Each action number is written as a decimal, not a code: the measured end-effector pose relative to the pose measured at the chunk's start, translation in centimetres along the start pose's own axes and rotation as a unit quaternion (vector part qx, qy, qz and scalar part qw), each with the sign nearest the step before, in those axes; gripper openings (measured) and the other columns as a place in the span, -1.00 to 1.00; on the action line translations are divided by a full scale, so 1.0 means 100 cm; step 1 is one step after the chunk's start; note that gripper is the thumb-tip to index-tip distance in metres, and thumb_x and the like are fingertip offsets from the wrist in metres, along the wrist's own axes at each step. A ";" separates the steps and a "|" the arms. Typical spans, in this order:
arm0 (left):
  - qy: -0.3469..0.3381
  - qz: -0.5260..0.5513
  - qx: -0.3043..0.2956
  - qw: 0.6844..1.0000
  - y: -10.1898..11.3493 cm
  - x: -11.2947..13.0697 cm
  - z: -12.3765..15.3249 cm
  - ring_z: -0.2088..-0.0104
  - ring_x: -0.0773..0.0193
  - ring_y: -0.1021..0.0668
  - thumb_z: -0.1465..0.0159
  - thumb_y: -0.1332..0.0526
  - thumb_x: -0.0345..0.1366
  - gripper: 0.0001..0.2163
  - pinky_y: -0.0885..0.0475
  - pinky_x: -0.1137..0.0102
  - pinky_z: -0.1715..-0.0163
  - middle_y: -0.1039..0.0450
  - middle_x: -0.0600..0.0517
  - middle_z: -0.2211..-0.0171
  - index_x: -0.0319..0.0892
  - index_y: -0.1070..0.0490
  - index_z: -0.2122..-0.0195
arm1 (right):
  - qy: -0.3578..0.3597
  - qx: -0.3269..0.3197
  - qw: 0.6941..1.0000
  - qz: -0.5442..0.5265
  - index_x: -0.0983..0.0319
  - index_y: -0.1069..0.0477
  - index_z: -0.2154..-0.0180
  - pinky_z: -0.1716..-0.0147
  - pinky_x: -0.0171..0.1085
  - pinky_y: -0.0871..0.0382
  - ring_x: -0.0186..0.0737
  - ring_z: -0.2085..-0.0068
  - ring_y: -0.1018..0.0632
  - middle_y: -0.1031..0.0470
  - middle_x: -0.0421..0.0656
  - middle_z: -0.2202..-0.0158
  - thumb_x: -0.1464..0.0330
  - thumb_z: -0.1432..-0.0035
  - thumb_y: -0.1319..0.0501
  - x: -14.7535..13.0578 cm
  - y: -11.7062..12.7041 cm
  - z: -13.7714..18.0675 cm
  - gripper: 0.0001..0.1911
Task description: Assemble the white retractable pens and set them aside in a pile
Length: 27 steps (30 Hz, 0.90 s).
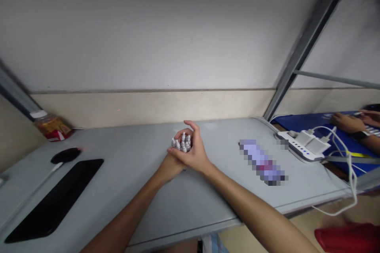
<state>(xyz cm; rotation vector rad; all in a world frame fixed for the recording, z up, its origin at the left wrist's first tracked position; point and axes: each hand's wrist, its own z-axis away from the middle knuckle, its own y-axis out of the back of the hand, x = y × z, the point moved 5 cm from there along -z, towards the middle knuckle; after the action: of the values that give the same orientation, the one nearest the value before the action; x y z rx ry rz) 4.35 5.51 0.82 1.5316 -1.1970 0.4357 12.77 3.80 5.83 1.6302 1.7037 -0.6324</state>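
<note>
Several small silvery pieces with ridged bodies and narrow knobbed tops [183,141] stand bunched together between my two hands, above the middle of the grey table. My right hand [198,150] curves around their right and near side, its thumb across the front and its index finger raised. Beneath and to the left, my left hand [172,165] cups the same bunch, partly covered by the right hand. The lower ends of the pieces are hidden by my palms and fingers. The two hands touch each other at the thumb and wrist.
On the grey table [142,209] lie a black slab [56,201], a dark puck with a white cable [65,155], and a pixelated phone-like object [261,162]. A bottle [52,126] lies far left. A power strip [299,146] stands right, near another person's hands [353,122].
</note>
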 end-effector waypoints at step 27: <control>0.133 0.171 -0.101 0.971 -0.003 0.011 0.024 0.27 0.17 -0.56 -0.01 -0.34 -0.29 -0.78 -0.50 0.29 0.23 -0.55 -0.03 0.33 -0.21 -0.48 0.29 | -0.136 -0.149 0.961 -0.190 0.16 -0.30 0.12 0.29 -0.24 -0.46 -0.26 0.29 -0.56 -0.52 -0.21 0.30 0.33 0.02 -0.33 -0.005 0.010 -0.002 -0.60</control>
<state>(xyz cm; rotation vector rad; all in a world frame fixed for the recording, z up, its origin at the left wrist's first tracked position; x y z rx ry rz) 4.31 2.92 0.68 1.0573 -1.2514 0.7012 13.78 3.70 6.42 0.9677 1.8123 -0.7041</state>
